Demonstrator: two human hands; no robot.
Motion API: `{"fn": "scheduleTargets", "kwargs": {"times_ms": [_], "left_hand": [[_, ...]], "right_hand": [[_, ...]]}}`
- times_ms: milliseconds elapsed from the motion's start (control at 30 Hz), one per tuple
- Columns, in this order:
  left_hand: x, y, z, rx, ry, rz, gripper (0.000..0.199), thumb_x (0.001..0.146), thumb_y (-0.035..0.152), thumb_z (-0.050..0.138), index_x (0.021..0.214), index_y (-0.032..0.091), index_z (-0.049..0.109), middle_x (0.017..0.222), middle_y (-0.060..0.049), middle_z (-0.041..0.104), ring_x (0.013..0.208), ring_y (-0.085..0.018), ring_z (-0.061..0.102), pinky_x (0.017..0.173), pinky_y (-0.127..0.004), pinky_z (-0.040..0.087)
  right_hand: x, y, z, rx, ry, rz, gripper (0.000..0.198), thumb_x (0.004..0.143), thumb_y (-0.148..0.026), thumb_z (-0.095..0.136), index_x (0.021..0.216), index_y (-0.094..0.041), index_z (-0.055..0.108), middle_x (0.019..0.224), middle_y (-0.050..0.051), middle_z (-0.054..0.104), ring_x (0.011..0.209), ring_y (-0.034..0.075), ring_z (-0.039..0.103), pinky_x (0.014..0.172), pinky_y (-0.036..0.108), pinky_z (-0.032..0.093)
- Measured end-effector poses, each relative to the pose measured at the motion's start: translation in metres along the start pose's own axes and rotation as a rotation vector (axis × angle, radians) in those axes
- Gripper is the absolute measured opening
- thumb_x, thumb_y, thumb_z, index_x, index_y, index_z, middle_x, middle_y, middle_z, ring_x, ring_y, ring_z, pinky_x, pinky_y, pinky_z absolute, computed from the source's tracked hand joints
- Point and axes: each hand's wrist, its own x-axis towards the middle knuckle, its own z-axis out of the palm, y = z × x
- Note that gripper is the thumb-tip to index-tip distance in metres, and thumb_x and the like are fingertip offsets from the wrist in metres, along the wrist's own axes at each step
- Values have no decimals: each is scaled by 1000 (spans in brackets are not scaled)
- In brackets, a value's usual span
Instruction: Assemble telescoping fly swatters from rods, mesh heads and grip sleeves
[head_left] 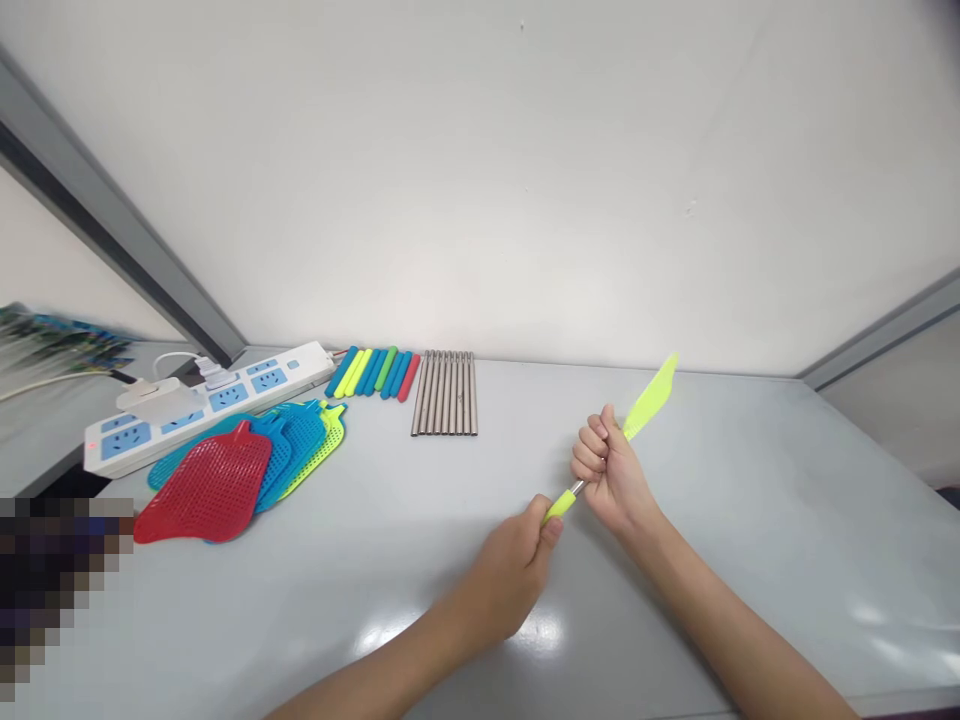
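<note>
Both of my hands are on one fly swatter with a yellow-green head (651, 398), seen nearly edge-on and pointing up to the right. My right hand (606, 468) is wrapped round its metal rod just below the head. Lower left, my left hand (519, 560) is closed round the yellow-green handle grip (559, 506). A short length of bare metal rod (577, 487) shows between the two hands. The swatter is held above the grey table (450, 500); my fingers hide most of the rod.
Several metal rods (444, 395) lie in a row at the back, beside several coloured handle grips (375, 373). Loose swatter heads, a red one (206, 485) on top, overlap at the left. Behind them is a white power strip (307, 370) with plugs. A wall (525, 250) closes the back.
</note>
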Motion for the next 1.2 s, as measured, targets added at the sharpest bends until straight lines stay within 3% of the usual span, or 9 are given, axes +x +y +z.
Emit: {"fn": "scheduleTargets", "kwargs": {"times_ms": [433,700,867,1200], "left_hand": [[1,-1,6,-7,50,1,31,84,42,18,63,20,23,52,6,30,48,-10,27,47,-23,17],[4,-4,4,-98,40,12,34,83,45,20,61,20,27,54,5,30,50,-9,27,46,-22,20],[5,-6,6,-125,83,29,33,82,46,23,62,19,30,54,6,30,49,-8,25,46,-22,21],[5,-2,-1,-293,22,10,34,79,47,31,69,17,43,54,6,30,47,-6,25,42,-20,21]], "right_hand": [[1,10,-3,-46,78,19,32,75,-38,51,57,-18,34,46,-10,12,35,3,4,27,15,6],[0,11,-4,-52,92,-12,29,75,-33,52,57,-18,34,46,-10,14,34,3,6,27,15,8],[3,5,-9,-16,47,55,28,76,-32,51,58,-18,35,46,-10,15,33,3,9,27,14,11],[-2,1,-8,-25,-36,49,26,76,-31,51,59,-18,37,48,-9,16,35,4,12,28,15,15]]}}
